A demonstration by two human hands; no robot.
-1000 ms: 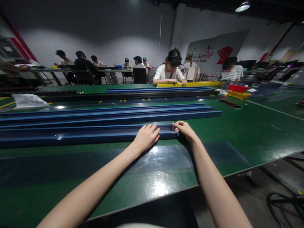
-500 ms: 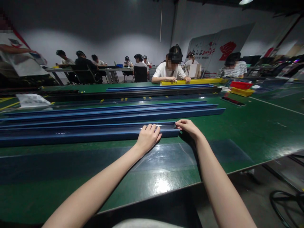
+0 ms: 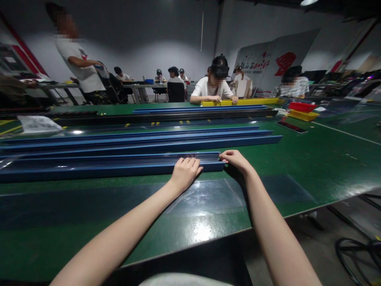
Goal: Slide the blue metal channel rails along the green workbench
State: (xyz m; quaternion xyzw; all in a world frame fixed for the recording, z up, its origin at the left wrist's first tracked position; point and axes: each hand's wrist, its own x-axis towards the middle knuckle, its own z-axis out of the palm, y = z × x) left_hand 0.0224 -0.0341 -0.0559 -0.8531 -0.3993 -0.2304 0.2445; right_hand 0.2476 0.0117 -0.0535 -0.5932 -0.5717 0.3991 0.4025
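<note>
A long blue channel (image 3: 143, 167) lies across the green table, its trough facing up and a glossy clear strip showing inside. My left hand (image 3: 187, 171) grips its near wall close to the right end, fingers bent over the edge into the trough. At that open right end, my right hand (image 3: 233, 158) is closed in a pinch. Something small and shiny shows by those fingertips, too small to name. Under my forearms a clear plastic sheet (image 3: 205, 196) lies flat on the table.
Beyond the channel lie several more blue channels (image 3: 238, 142) and a long black profile (image 3: 178, 116). Across the table a person (image 3: 212, 87) holds a yellow profile (image 3: 247, 102). Red (image 3: 302, 106) and yellow (image 3: 303, 115) trays stand at right. A crumpled plastic bag (image 3: 38, 124) lies left.
Both my hands stay at nearly the same place on the channel. Reflections along its clear strip have shifted. In the background at left, a standing person has moved to the right.
</note>
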